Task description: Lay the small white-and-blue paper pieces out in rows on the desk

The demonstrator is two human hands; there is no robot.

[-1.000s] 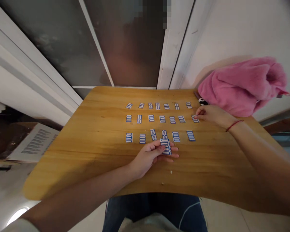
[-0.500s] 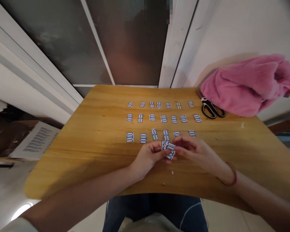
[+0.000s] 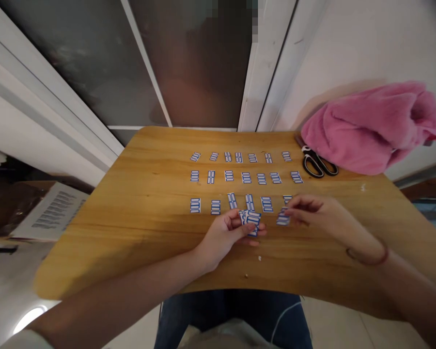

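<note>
A small fanned stack of blue-and-white label pieces (image 3: 253, 220) is gripped between the thumb and fingers of my left hand (image 3: 223, 237), just in front of the nearest row. My right hand (image 3: 318, 213) pinches a single label piece (image 3: 283, 218), slightly blurred, above the table to the right of the stack. Similar label pieces lie in three rows on the wooden table; one near-row piece (image 3: 267, 204) is between my hands and beyond them. The last piece of that row (image 3: 287, 198) is partly hidden behind my right fingers.
Black-handled scissors (image 3: 319, 165) lie at the back right, partly under a pink plush cloth (image 3: 370, 126). Glass door panels (image 3: 199, 72) stand behind the wooden table (image 3: 141, 194). A cardboard box (image 3: 54, 213) is at the left. Tiny white scraps lie near the front edge.
My right hand has moved right, away from the stack, carrying one label piece. My left hand stays nearly in place with the rest. A near-row piece that was partly covered now shows fully.
</note>
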